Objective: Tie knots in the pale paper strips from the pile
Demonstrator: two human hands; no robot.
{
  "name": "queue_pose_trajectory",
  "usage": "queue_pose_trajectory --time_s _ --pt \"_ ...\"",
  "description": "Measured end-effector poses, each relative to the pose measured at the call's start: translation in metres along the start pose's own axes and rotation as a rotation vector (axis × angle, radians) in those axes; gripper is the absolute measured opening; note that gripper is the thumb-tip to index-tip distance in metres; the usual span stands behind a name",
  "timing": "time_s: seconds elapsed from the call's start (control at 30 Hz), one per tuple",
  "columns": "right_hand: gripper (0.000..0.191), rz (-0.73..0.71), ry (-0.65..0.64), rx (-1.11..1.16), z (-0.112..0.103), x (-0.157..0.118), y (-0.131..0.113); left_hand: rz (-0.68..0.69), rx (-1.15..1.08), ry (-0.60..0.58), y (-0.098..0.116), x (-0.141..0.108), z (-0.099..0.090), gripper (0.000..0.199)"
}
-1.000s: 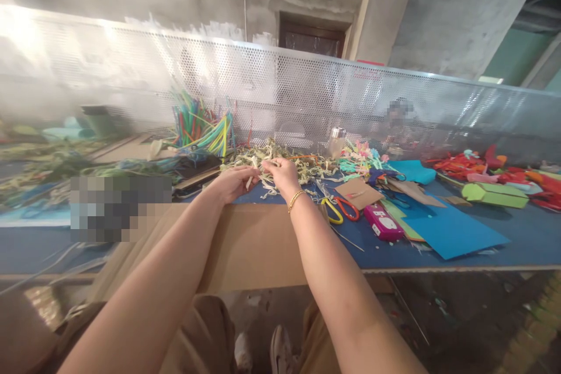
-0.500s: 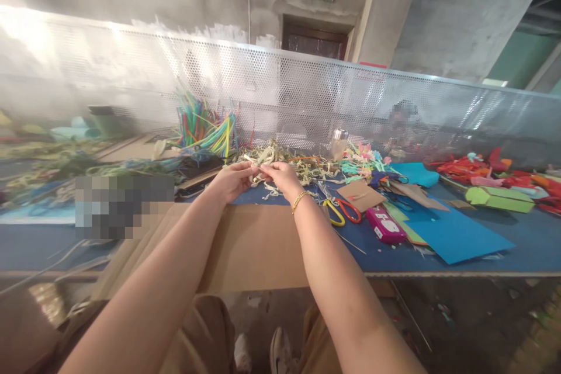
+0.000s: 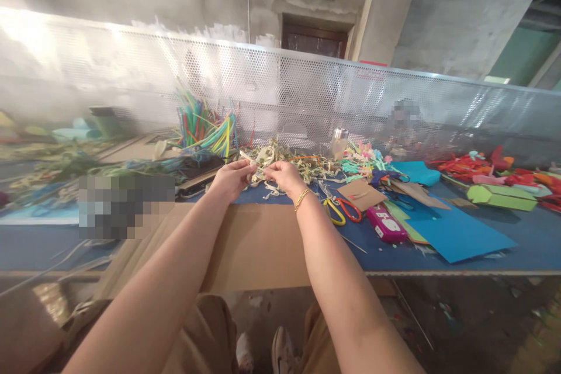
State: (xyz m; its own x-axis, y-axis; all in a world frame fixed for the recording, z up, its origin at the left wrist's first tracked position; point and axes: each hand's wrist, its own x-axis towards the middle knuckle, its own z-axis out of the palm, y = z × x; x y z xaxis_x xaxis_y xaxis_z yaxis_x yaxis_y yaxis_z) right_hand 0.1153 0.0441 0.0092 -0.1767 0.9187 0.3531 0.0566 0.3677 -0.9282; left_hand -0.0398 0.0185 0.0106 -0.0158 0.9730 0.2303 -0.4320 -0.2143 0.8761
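Note:
My left hand (image 3: 233,180) is closed in a pinch, with the pale end of a cream strip (image 3: 245,155) standing up past the fingertips. Just to its right, my right hand (image 3: 284,176) has thumb and fingers pressed together; whatever lies between them is too small to make out. Both hands hover over the near side of a tangled heap of cream and olive strips (image 3: 313,168). A narrow gap separates the two sets of fingertips. Below my forearms lies a sheet of brown cardboard (image 3: 258,245).
Scissors with yellow and red-orange handles (image 3: 348,210), a magenta box (image 3: 386,224) and blue sheets (image 3: 456,228) lie to the right. Colourful thin stems (image 3: 205,128) stand back left. A lidded jar (image 3: 339,144) sits before the perforated metal screen (image 3: 307,82).
My hands have drawn slightly apart; the fingertips were together half a second ago. The right hand has shifted a little to the right. The things on the table stay put.

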Motion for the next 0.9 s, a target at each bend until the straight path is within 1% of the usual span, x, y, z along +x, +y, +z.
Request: queue_pose_trajectory --time_s 0.07,0.13,0.2,0.23,0.27,0.33,0.4,0.47,0.53,0.7,0.83,0.9 --pt "0.017 0.027 0.035 0.061 0.001 -0.003 -0.005 0.007 -0.034 -0.012 0.001 0.0 0.0 0.028" --pt "0.026 0.101 0.047 0.123 0.003 -0.007 -0.009 0.002 -0.075 0.007 0.002 0.0 0.0 0.022" --pt "0.036 0.192 -0.007 0.119 0.008 -0.012 -0.013 -0.005 -0.125 0.038 0.003 0.001 -0.001 0.018" --pt "0.04 0.211 -0.048 0.087 0.01 -0.014 -0.013 -0.002 -0.147 0.046 0.004 0.001 -0.001 0.017" --pt "0.041 0.196 -0.081 0.038 0.013 -0.016 -0.013 0.005 -0.163 0.042 0.004 0.001 -0.001 0.016" --pt "0.039 0.083 -0.081 -0.106 0.019 -0.018 -0.011 0.022 -0.166 0.023 0.002 0.002 -0.001 0.016" --pt "0.036 -0.037 -0.016 -0.267 0.022 -0.018 -0.009 0.031 -0.147 0.04 0.0 0.002 -0.001 0.018" --pt "0.036 -0.1 0.048 -0.365 0.024 -0.018 -0.009 0.018 -0.127 0.063 -0.003 0.003 -0.001 0.021" --pt "0.035 -0.122 0.075 -0.393 0.024 -0.018 -0.01 -0.004 -0.116 0.067 -0.005 0.003 -0.001 0.025" --pt "0.029 -0.146 0.064 -0.475 0.026 -0.018 -0.011 -0.041 -0.1 0.042 -0.008 0.005 -0.001 0.027" --pt "0.028 -0.148 0.014 -0.489 0.028 -0.016 -0.006 0.012 -0.061 -0.003 -0.006 0.005 -0.003 0.023" --pt "0.027 -0.152 -0.028 -0.467 0.029 -0.015 -0.003 0.029 -0.038 0.005 -0.004 0.005 -0.004 0.023"
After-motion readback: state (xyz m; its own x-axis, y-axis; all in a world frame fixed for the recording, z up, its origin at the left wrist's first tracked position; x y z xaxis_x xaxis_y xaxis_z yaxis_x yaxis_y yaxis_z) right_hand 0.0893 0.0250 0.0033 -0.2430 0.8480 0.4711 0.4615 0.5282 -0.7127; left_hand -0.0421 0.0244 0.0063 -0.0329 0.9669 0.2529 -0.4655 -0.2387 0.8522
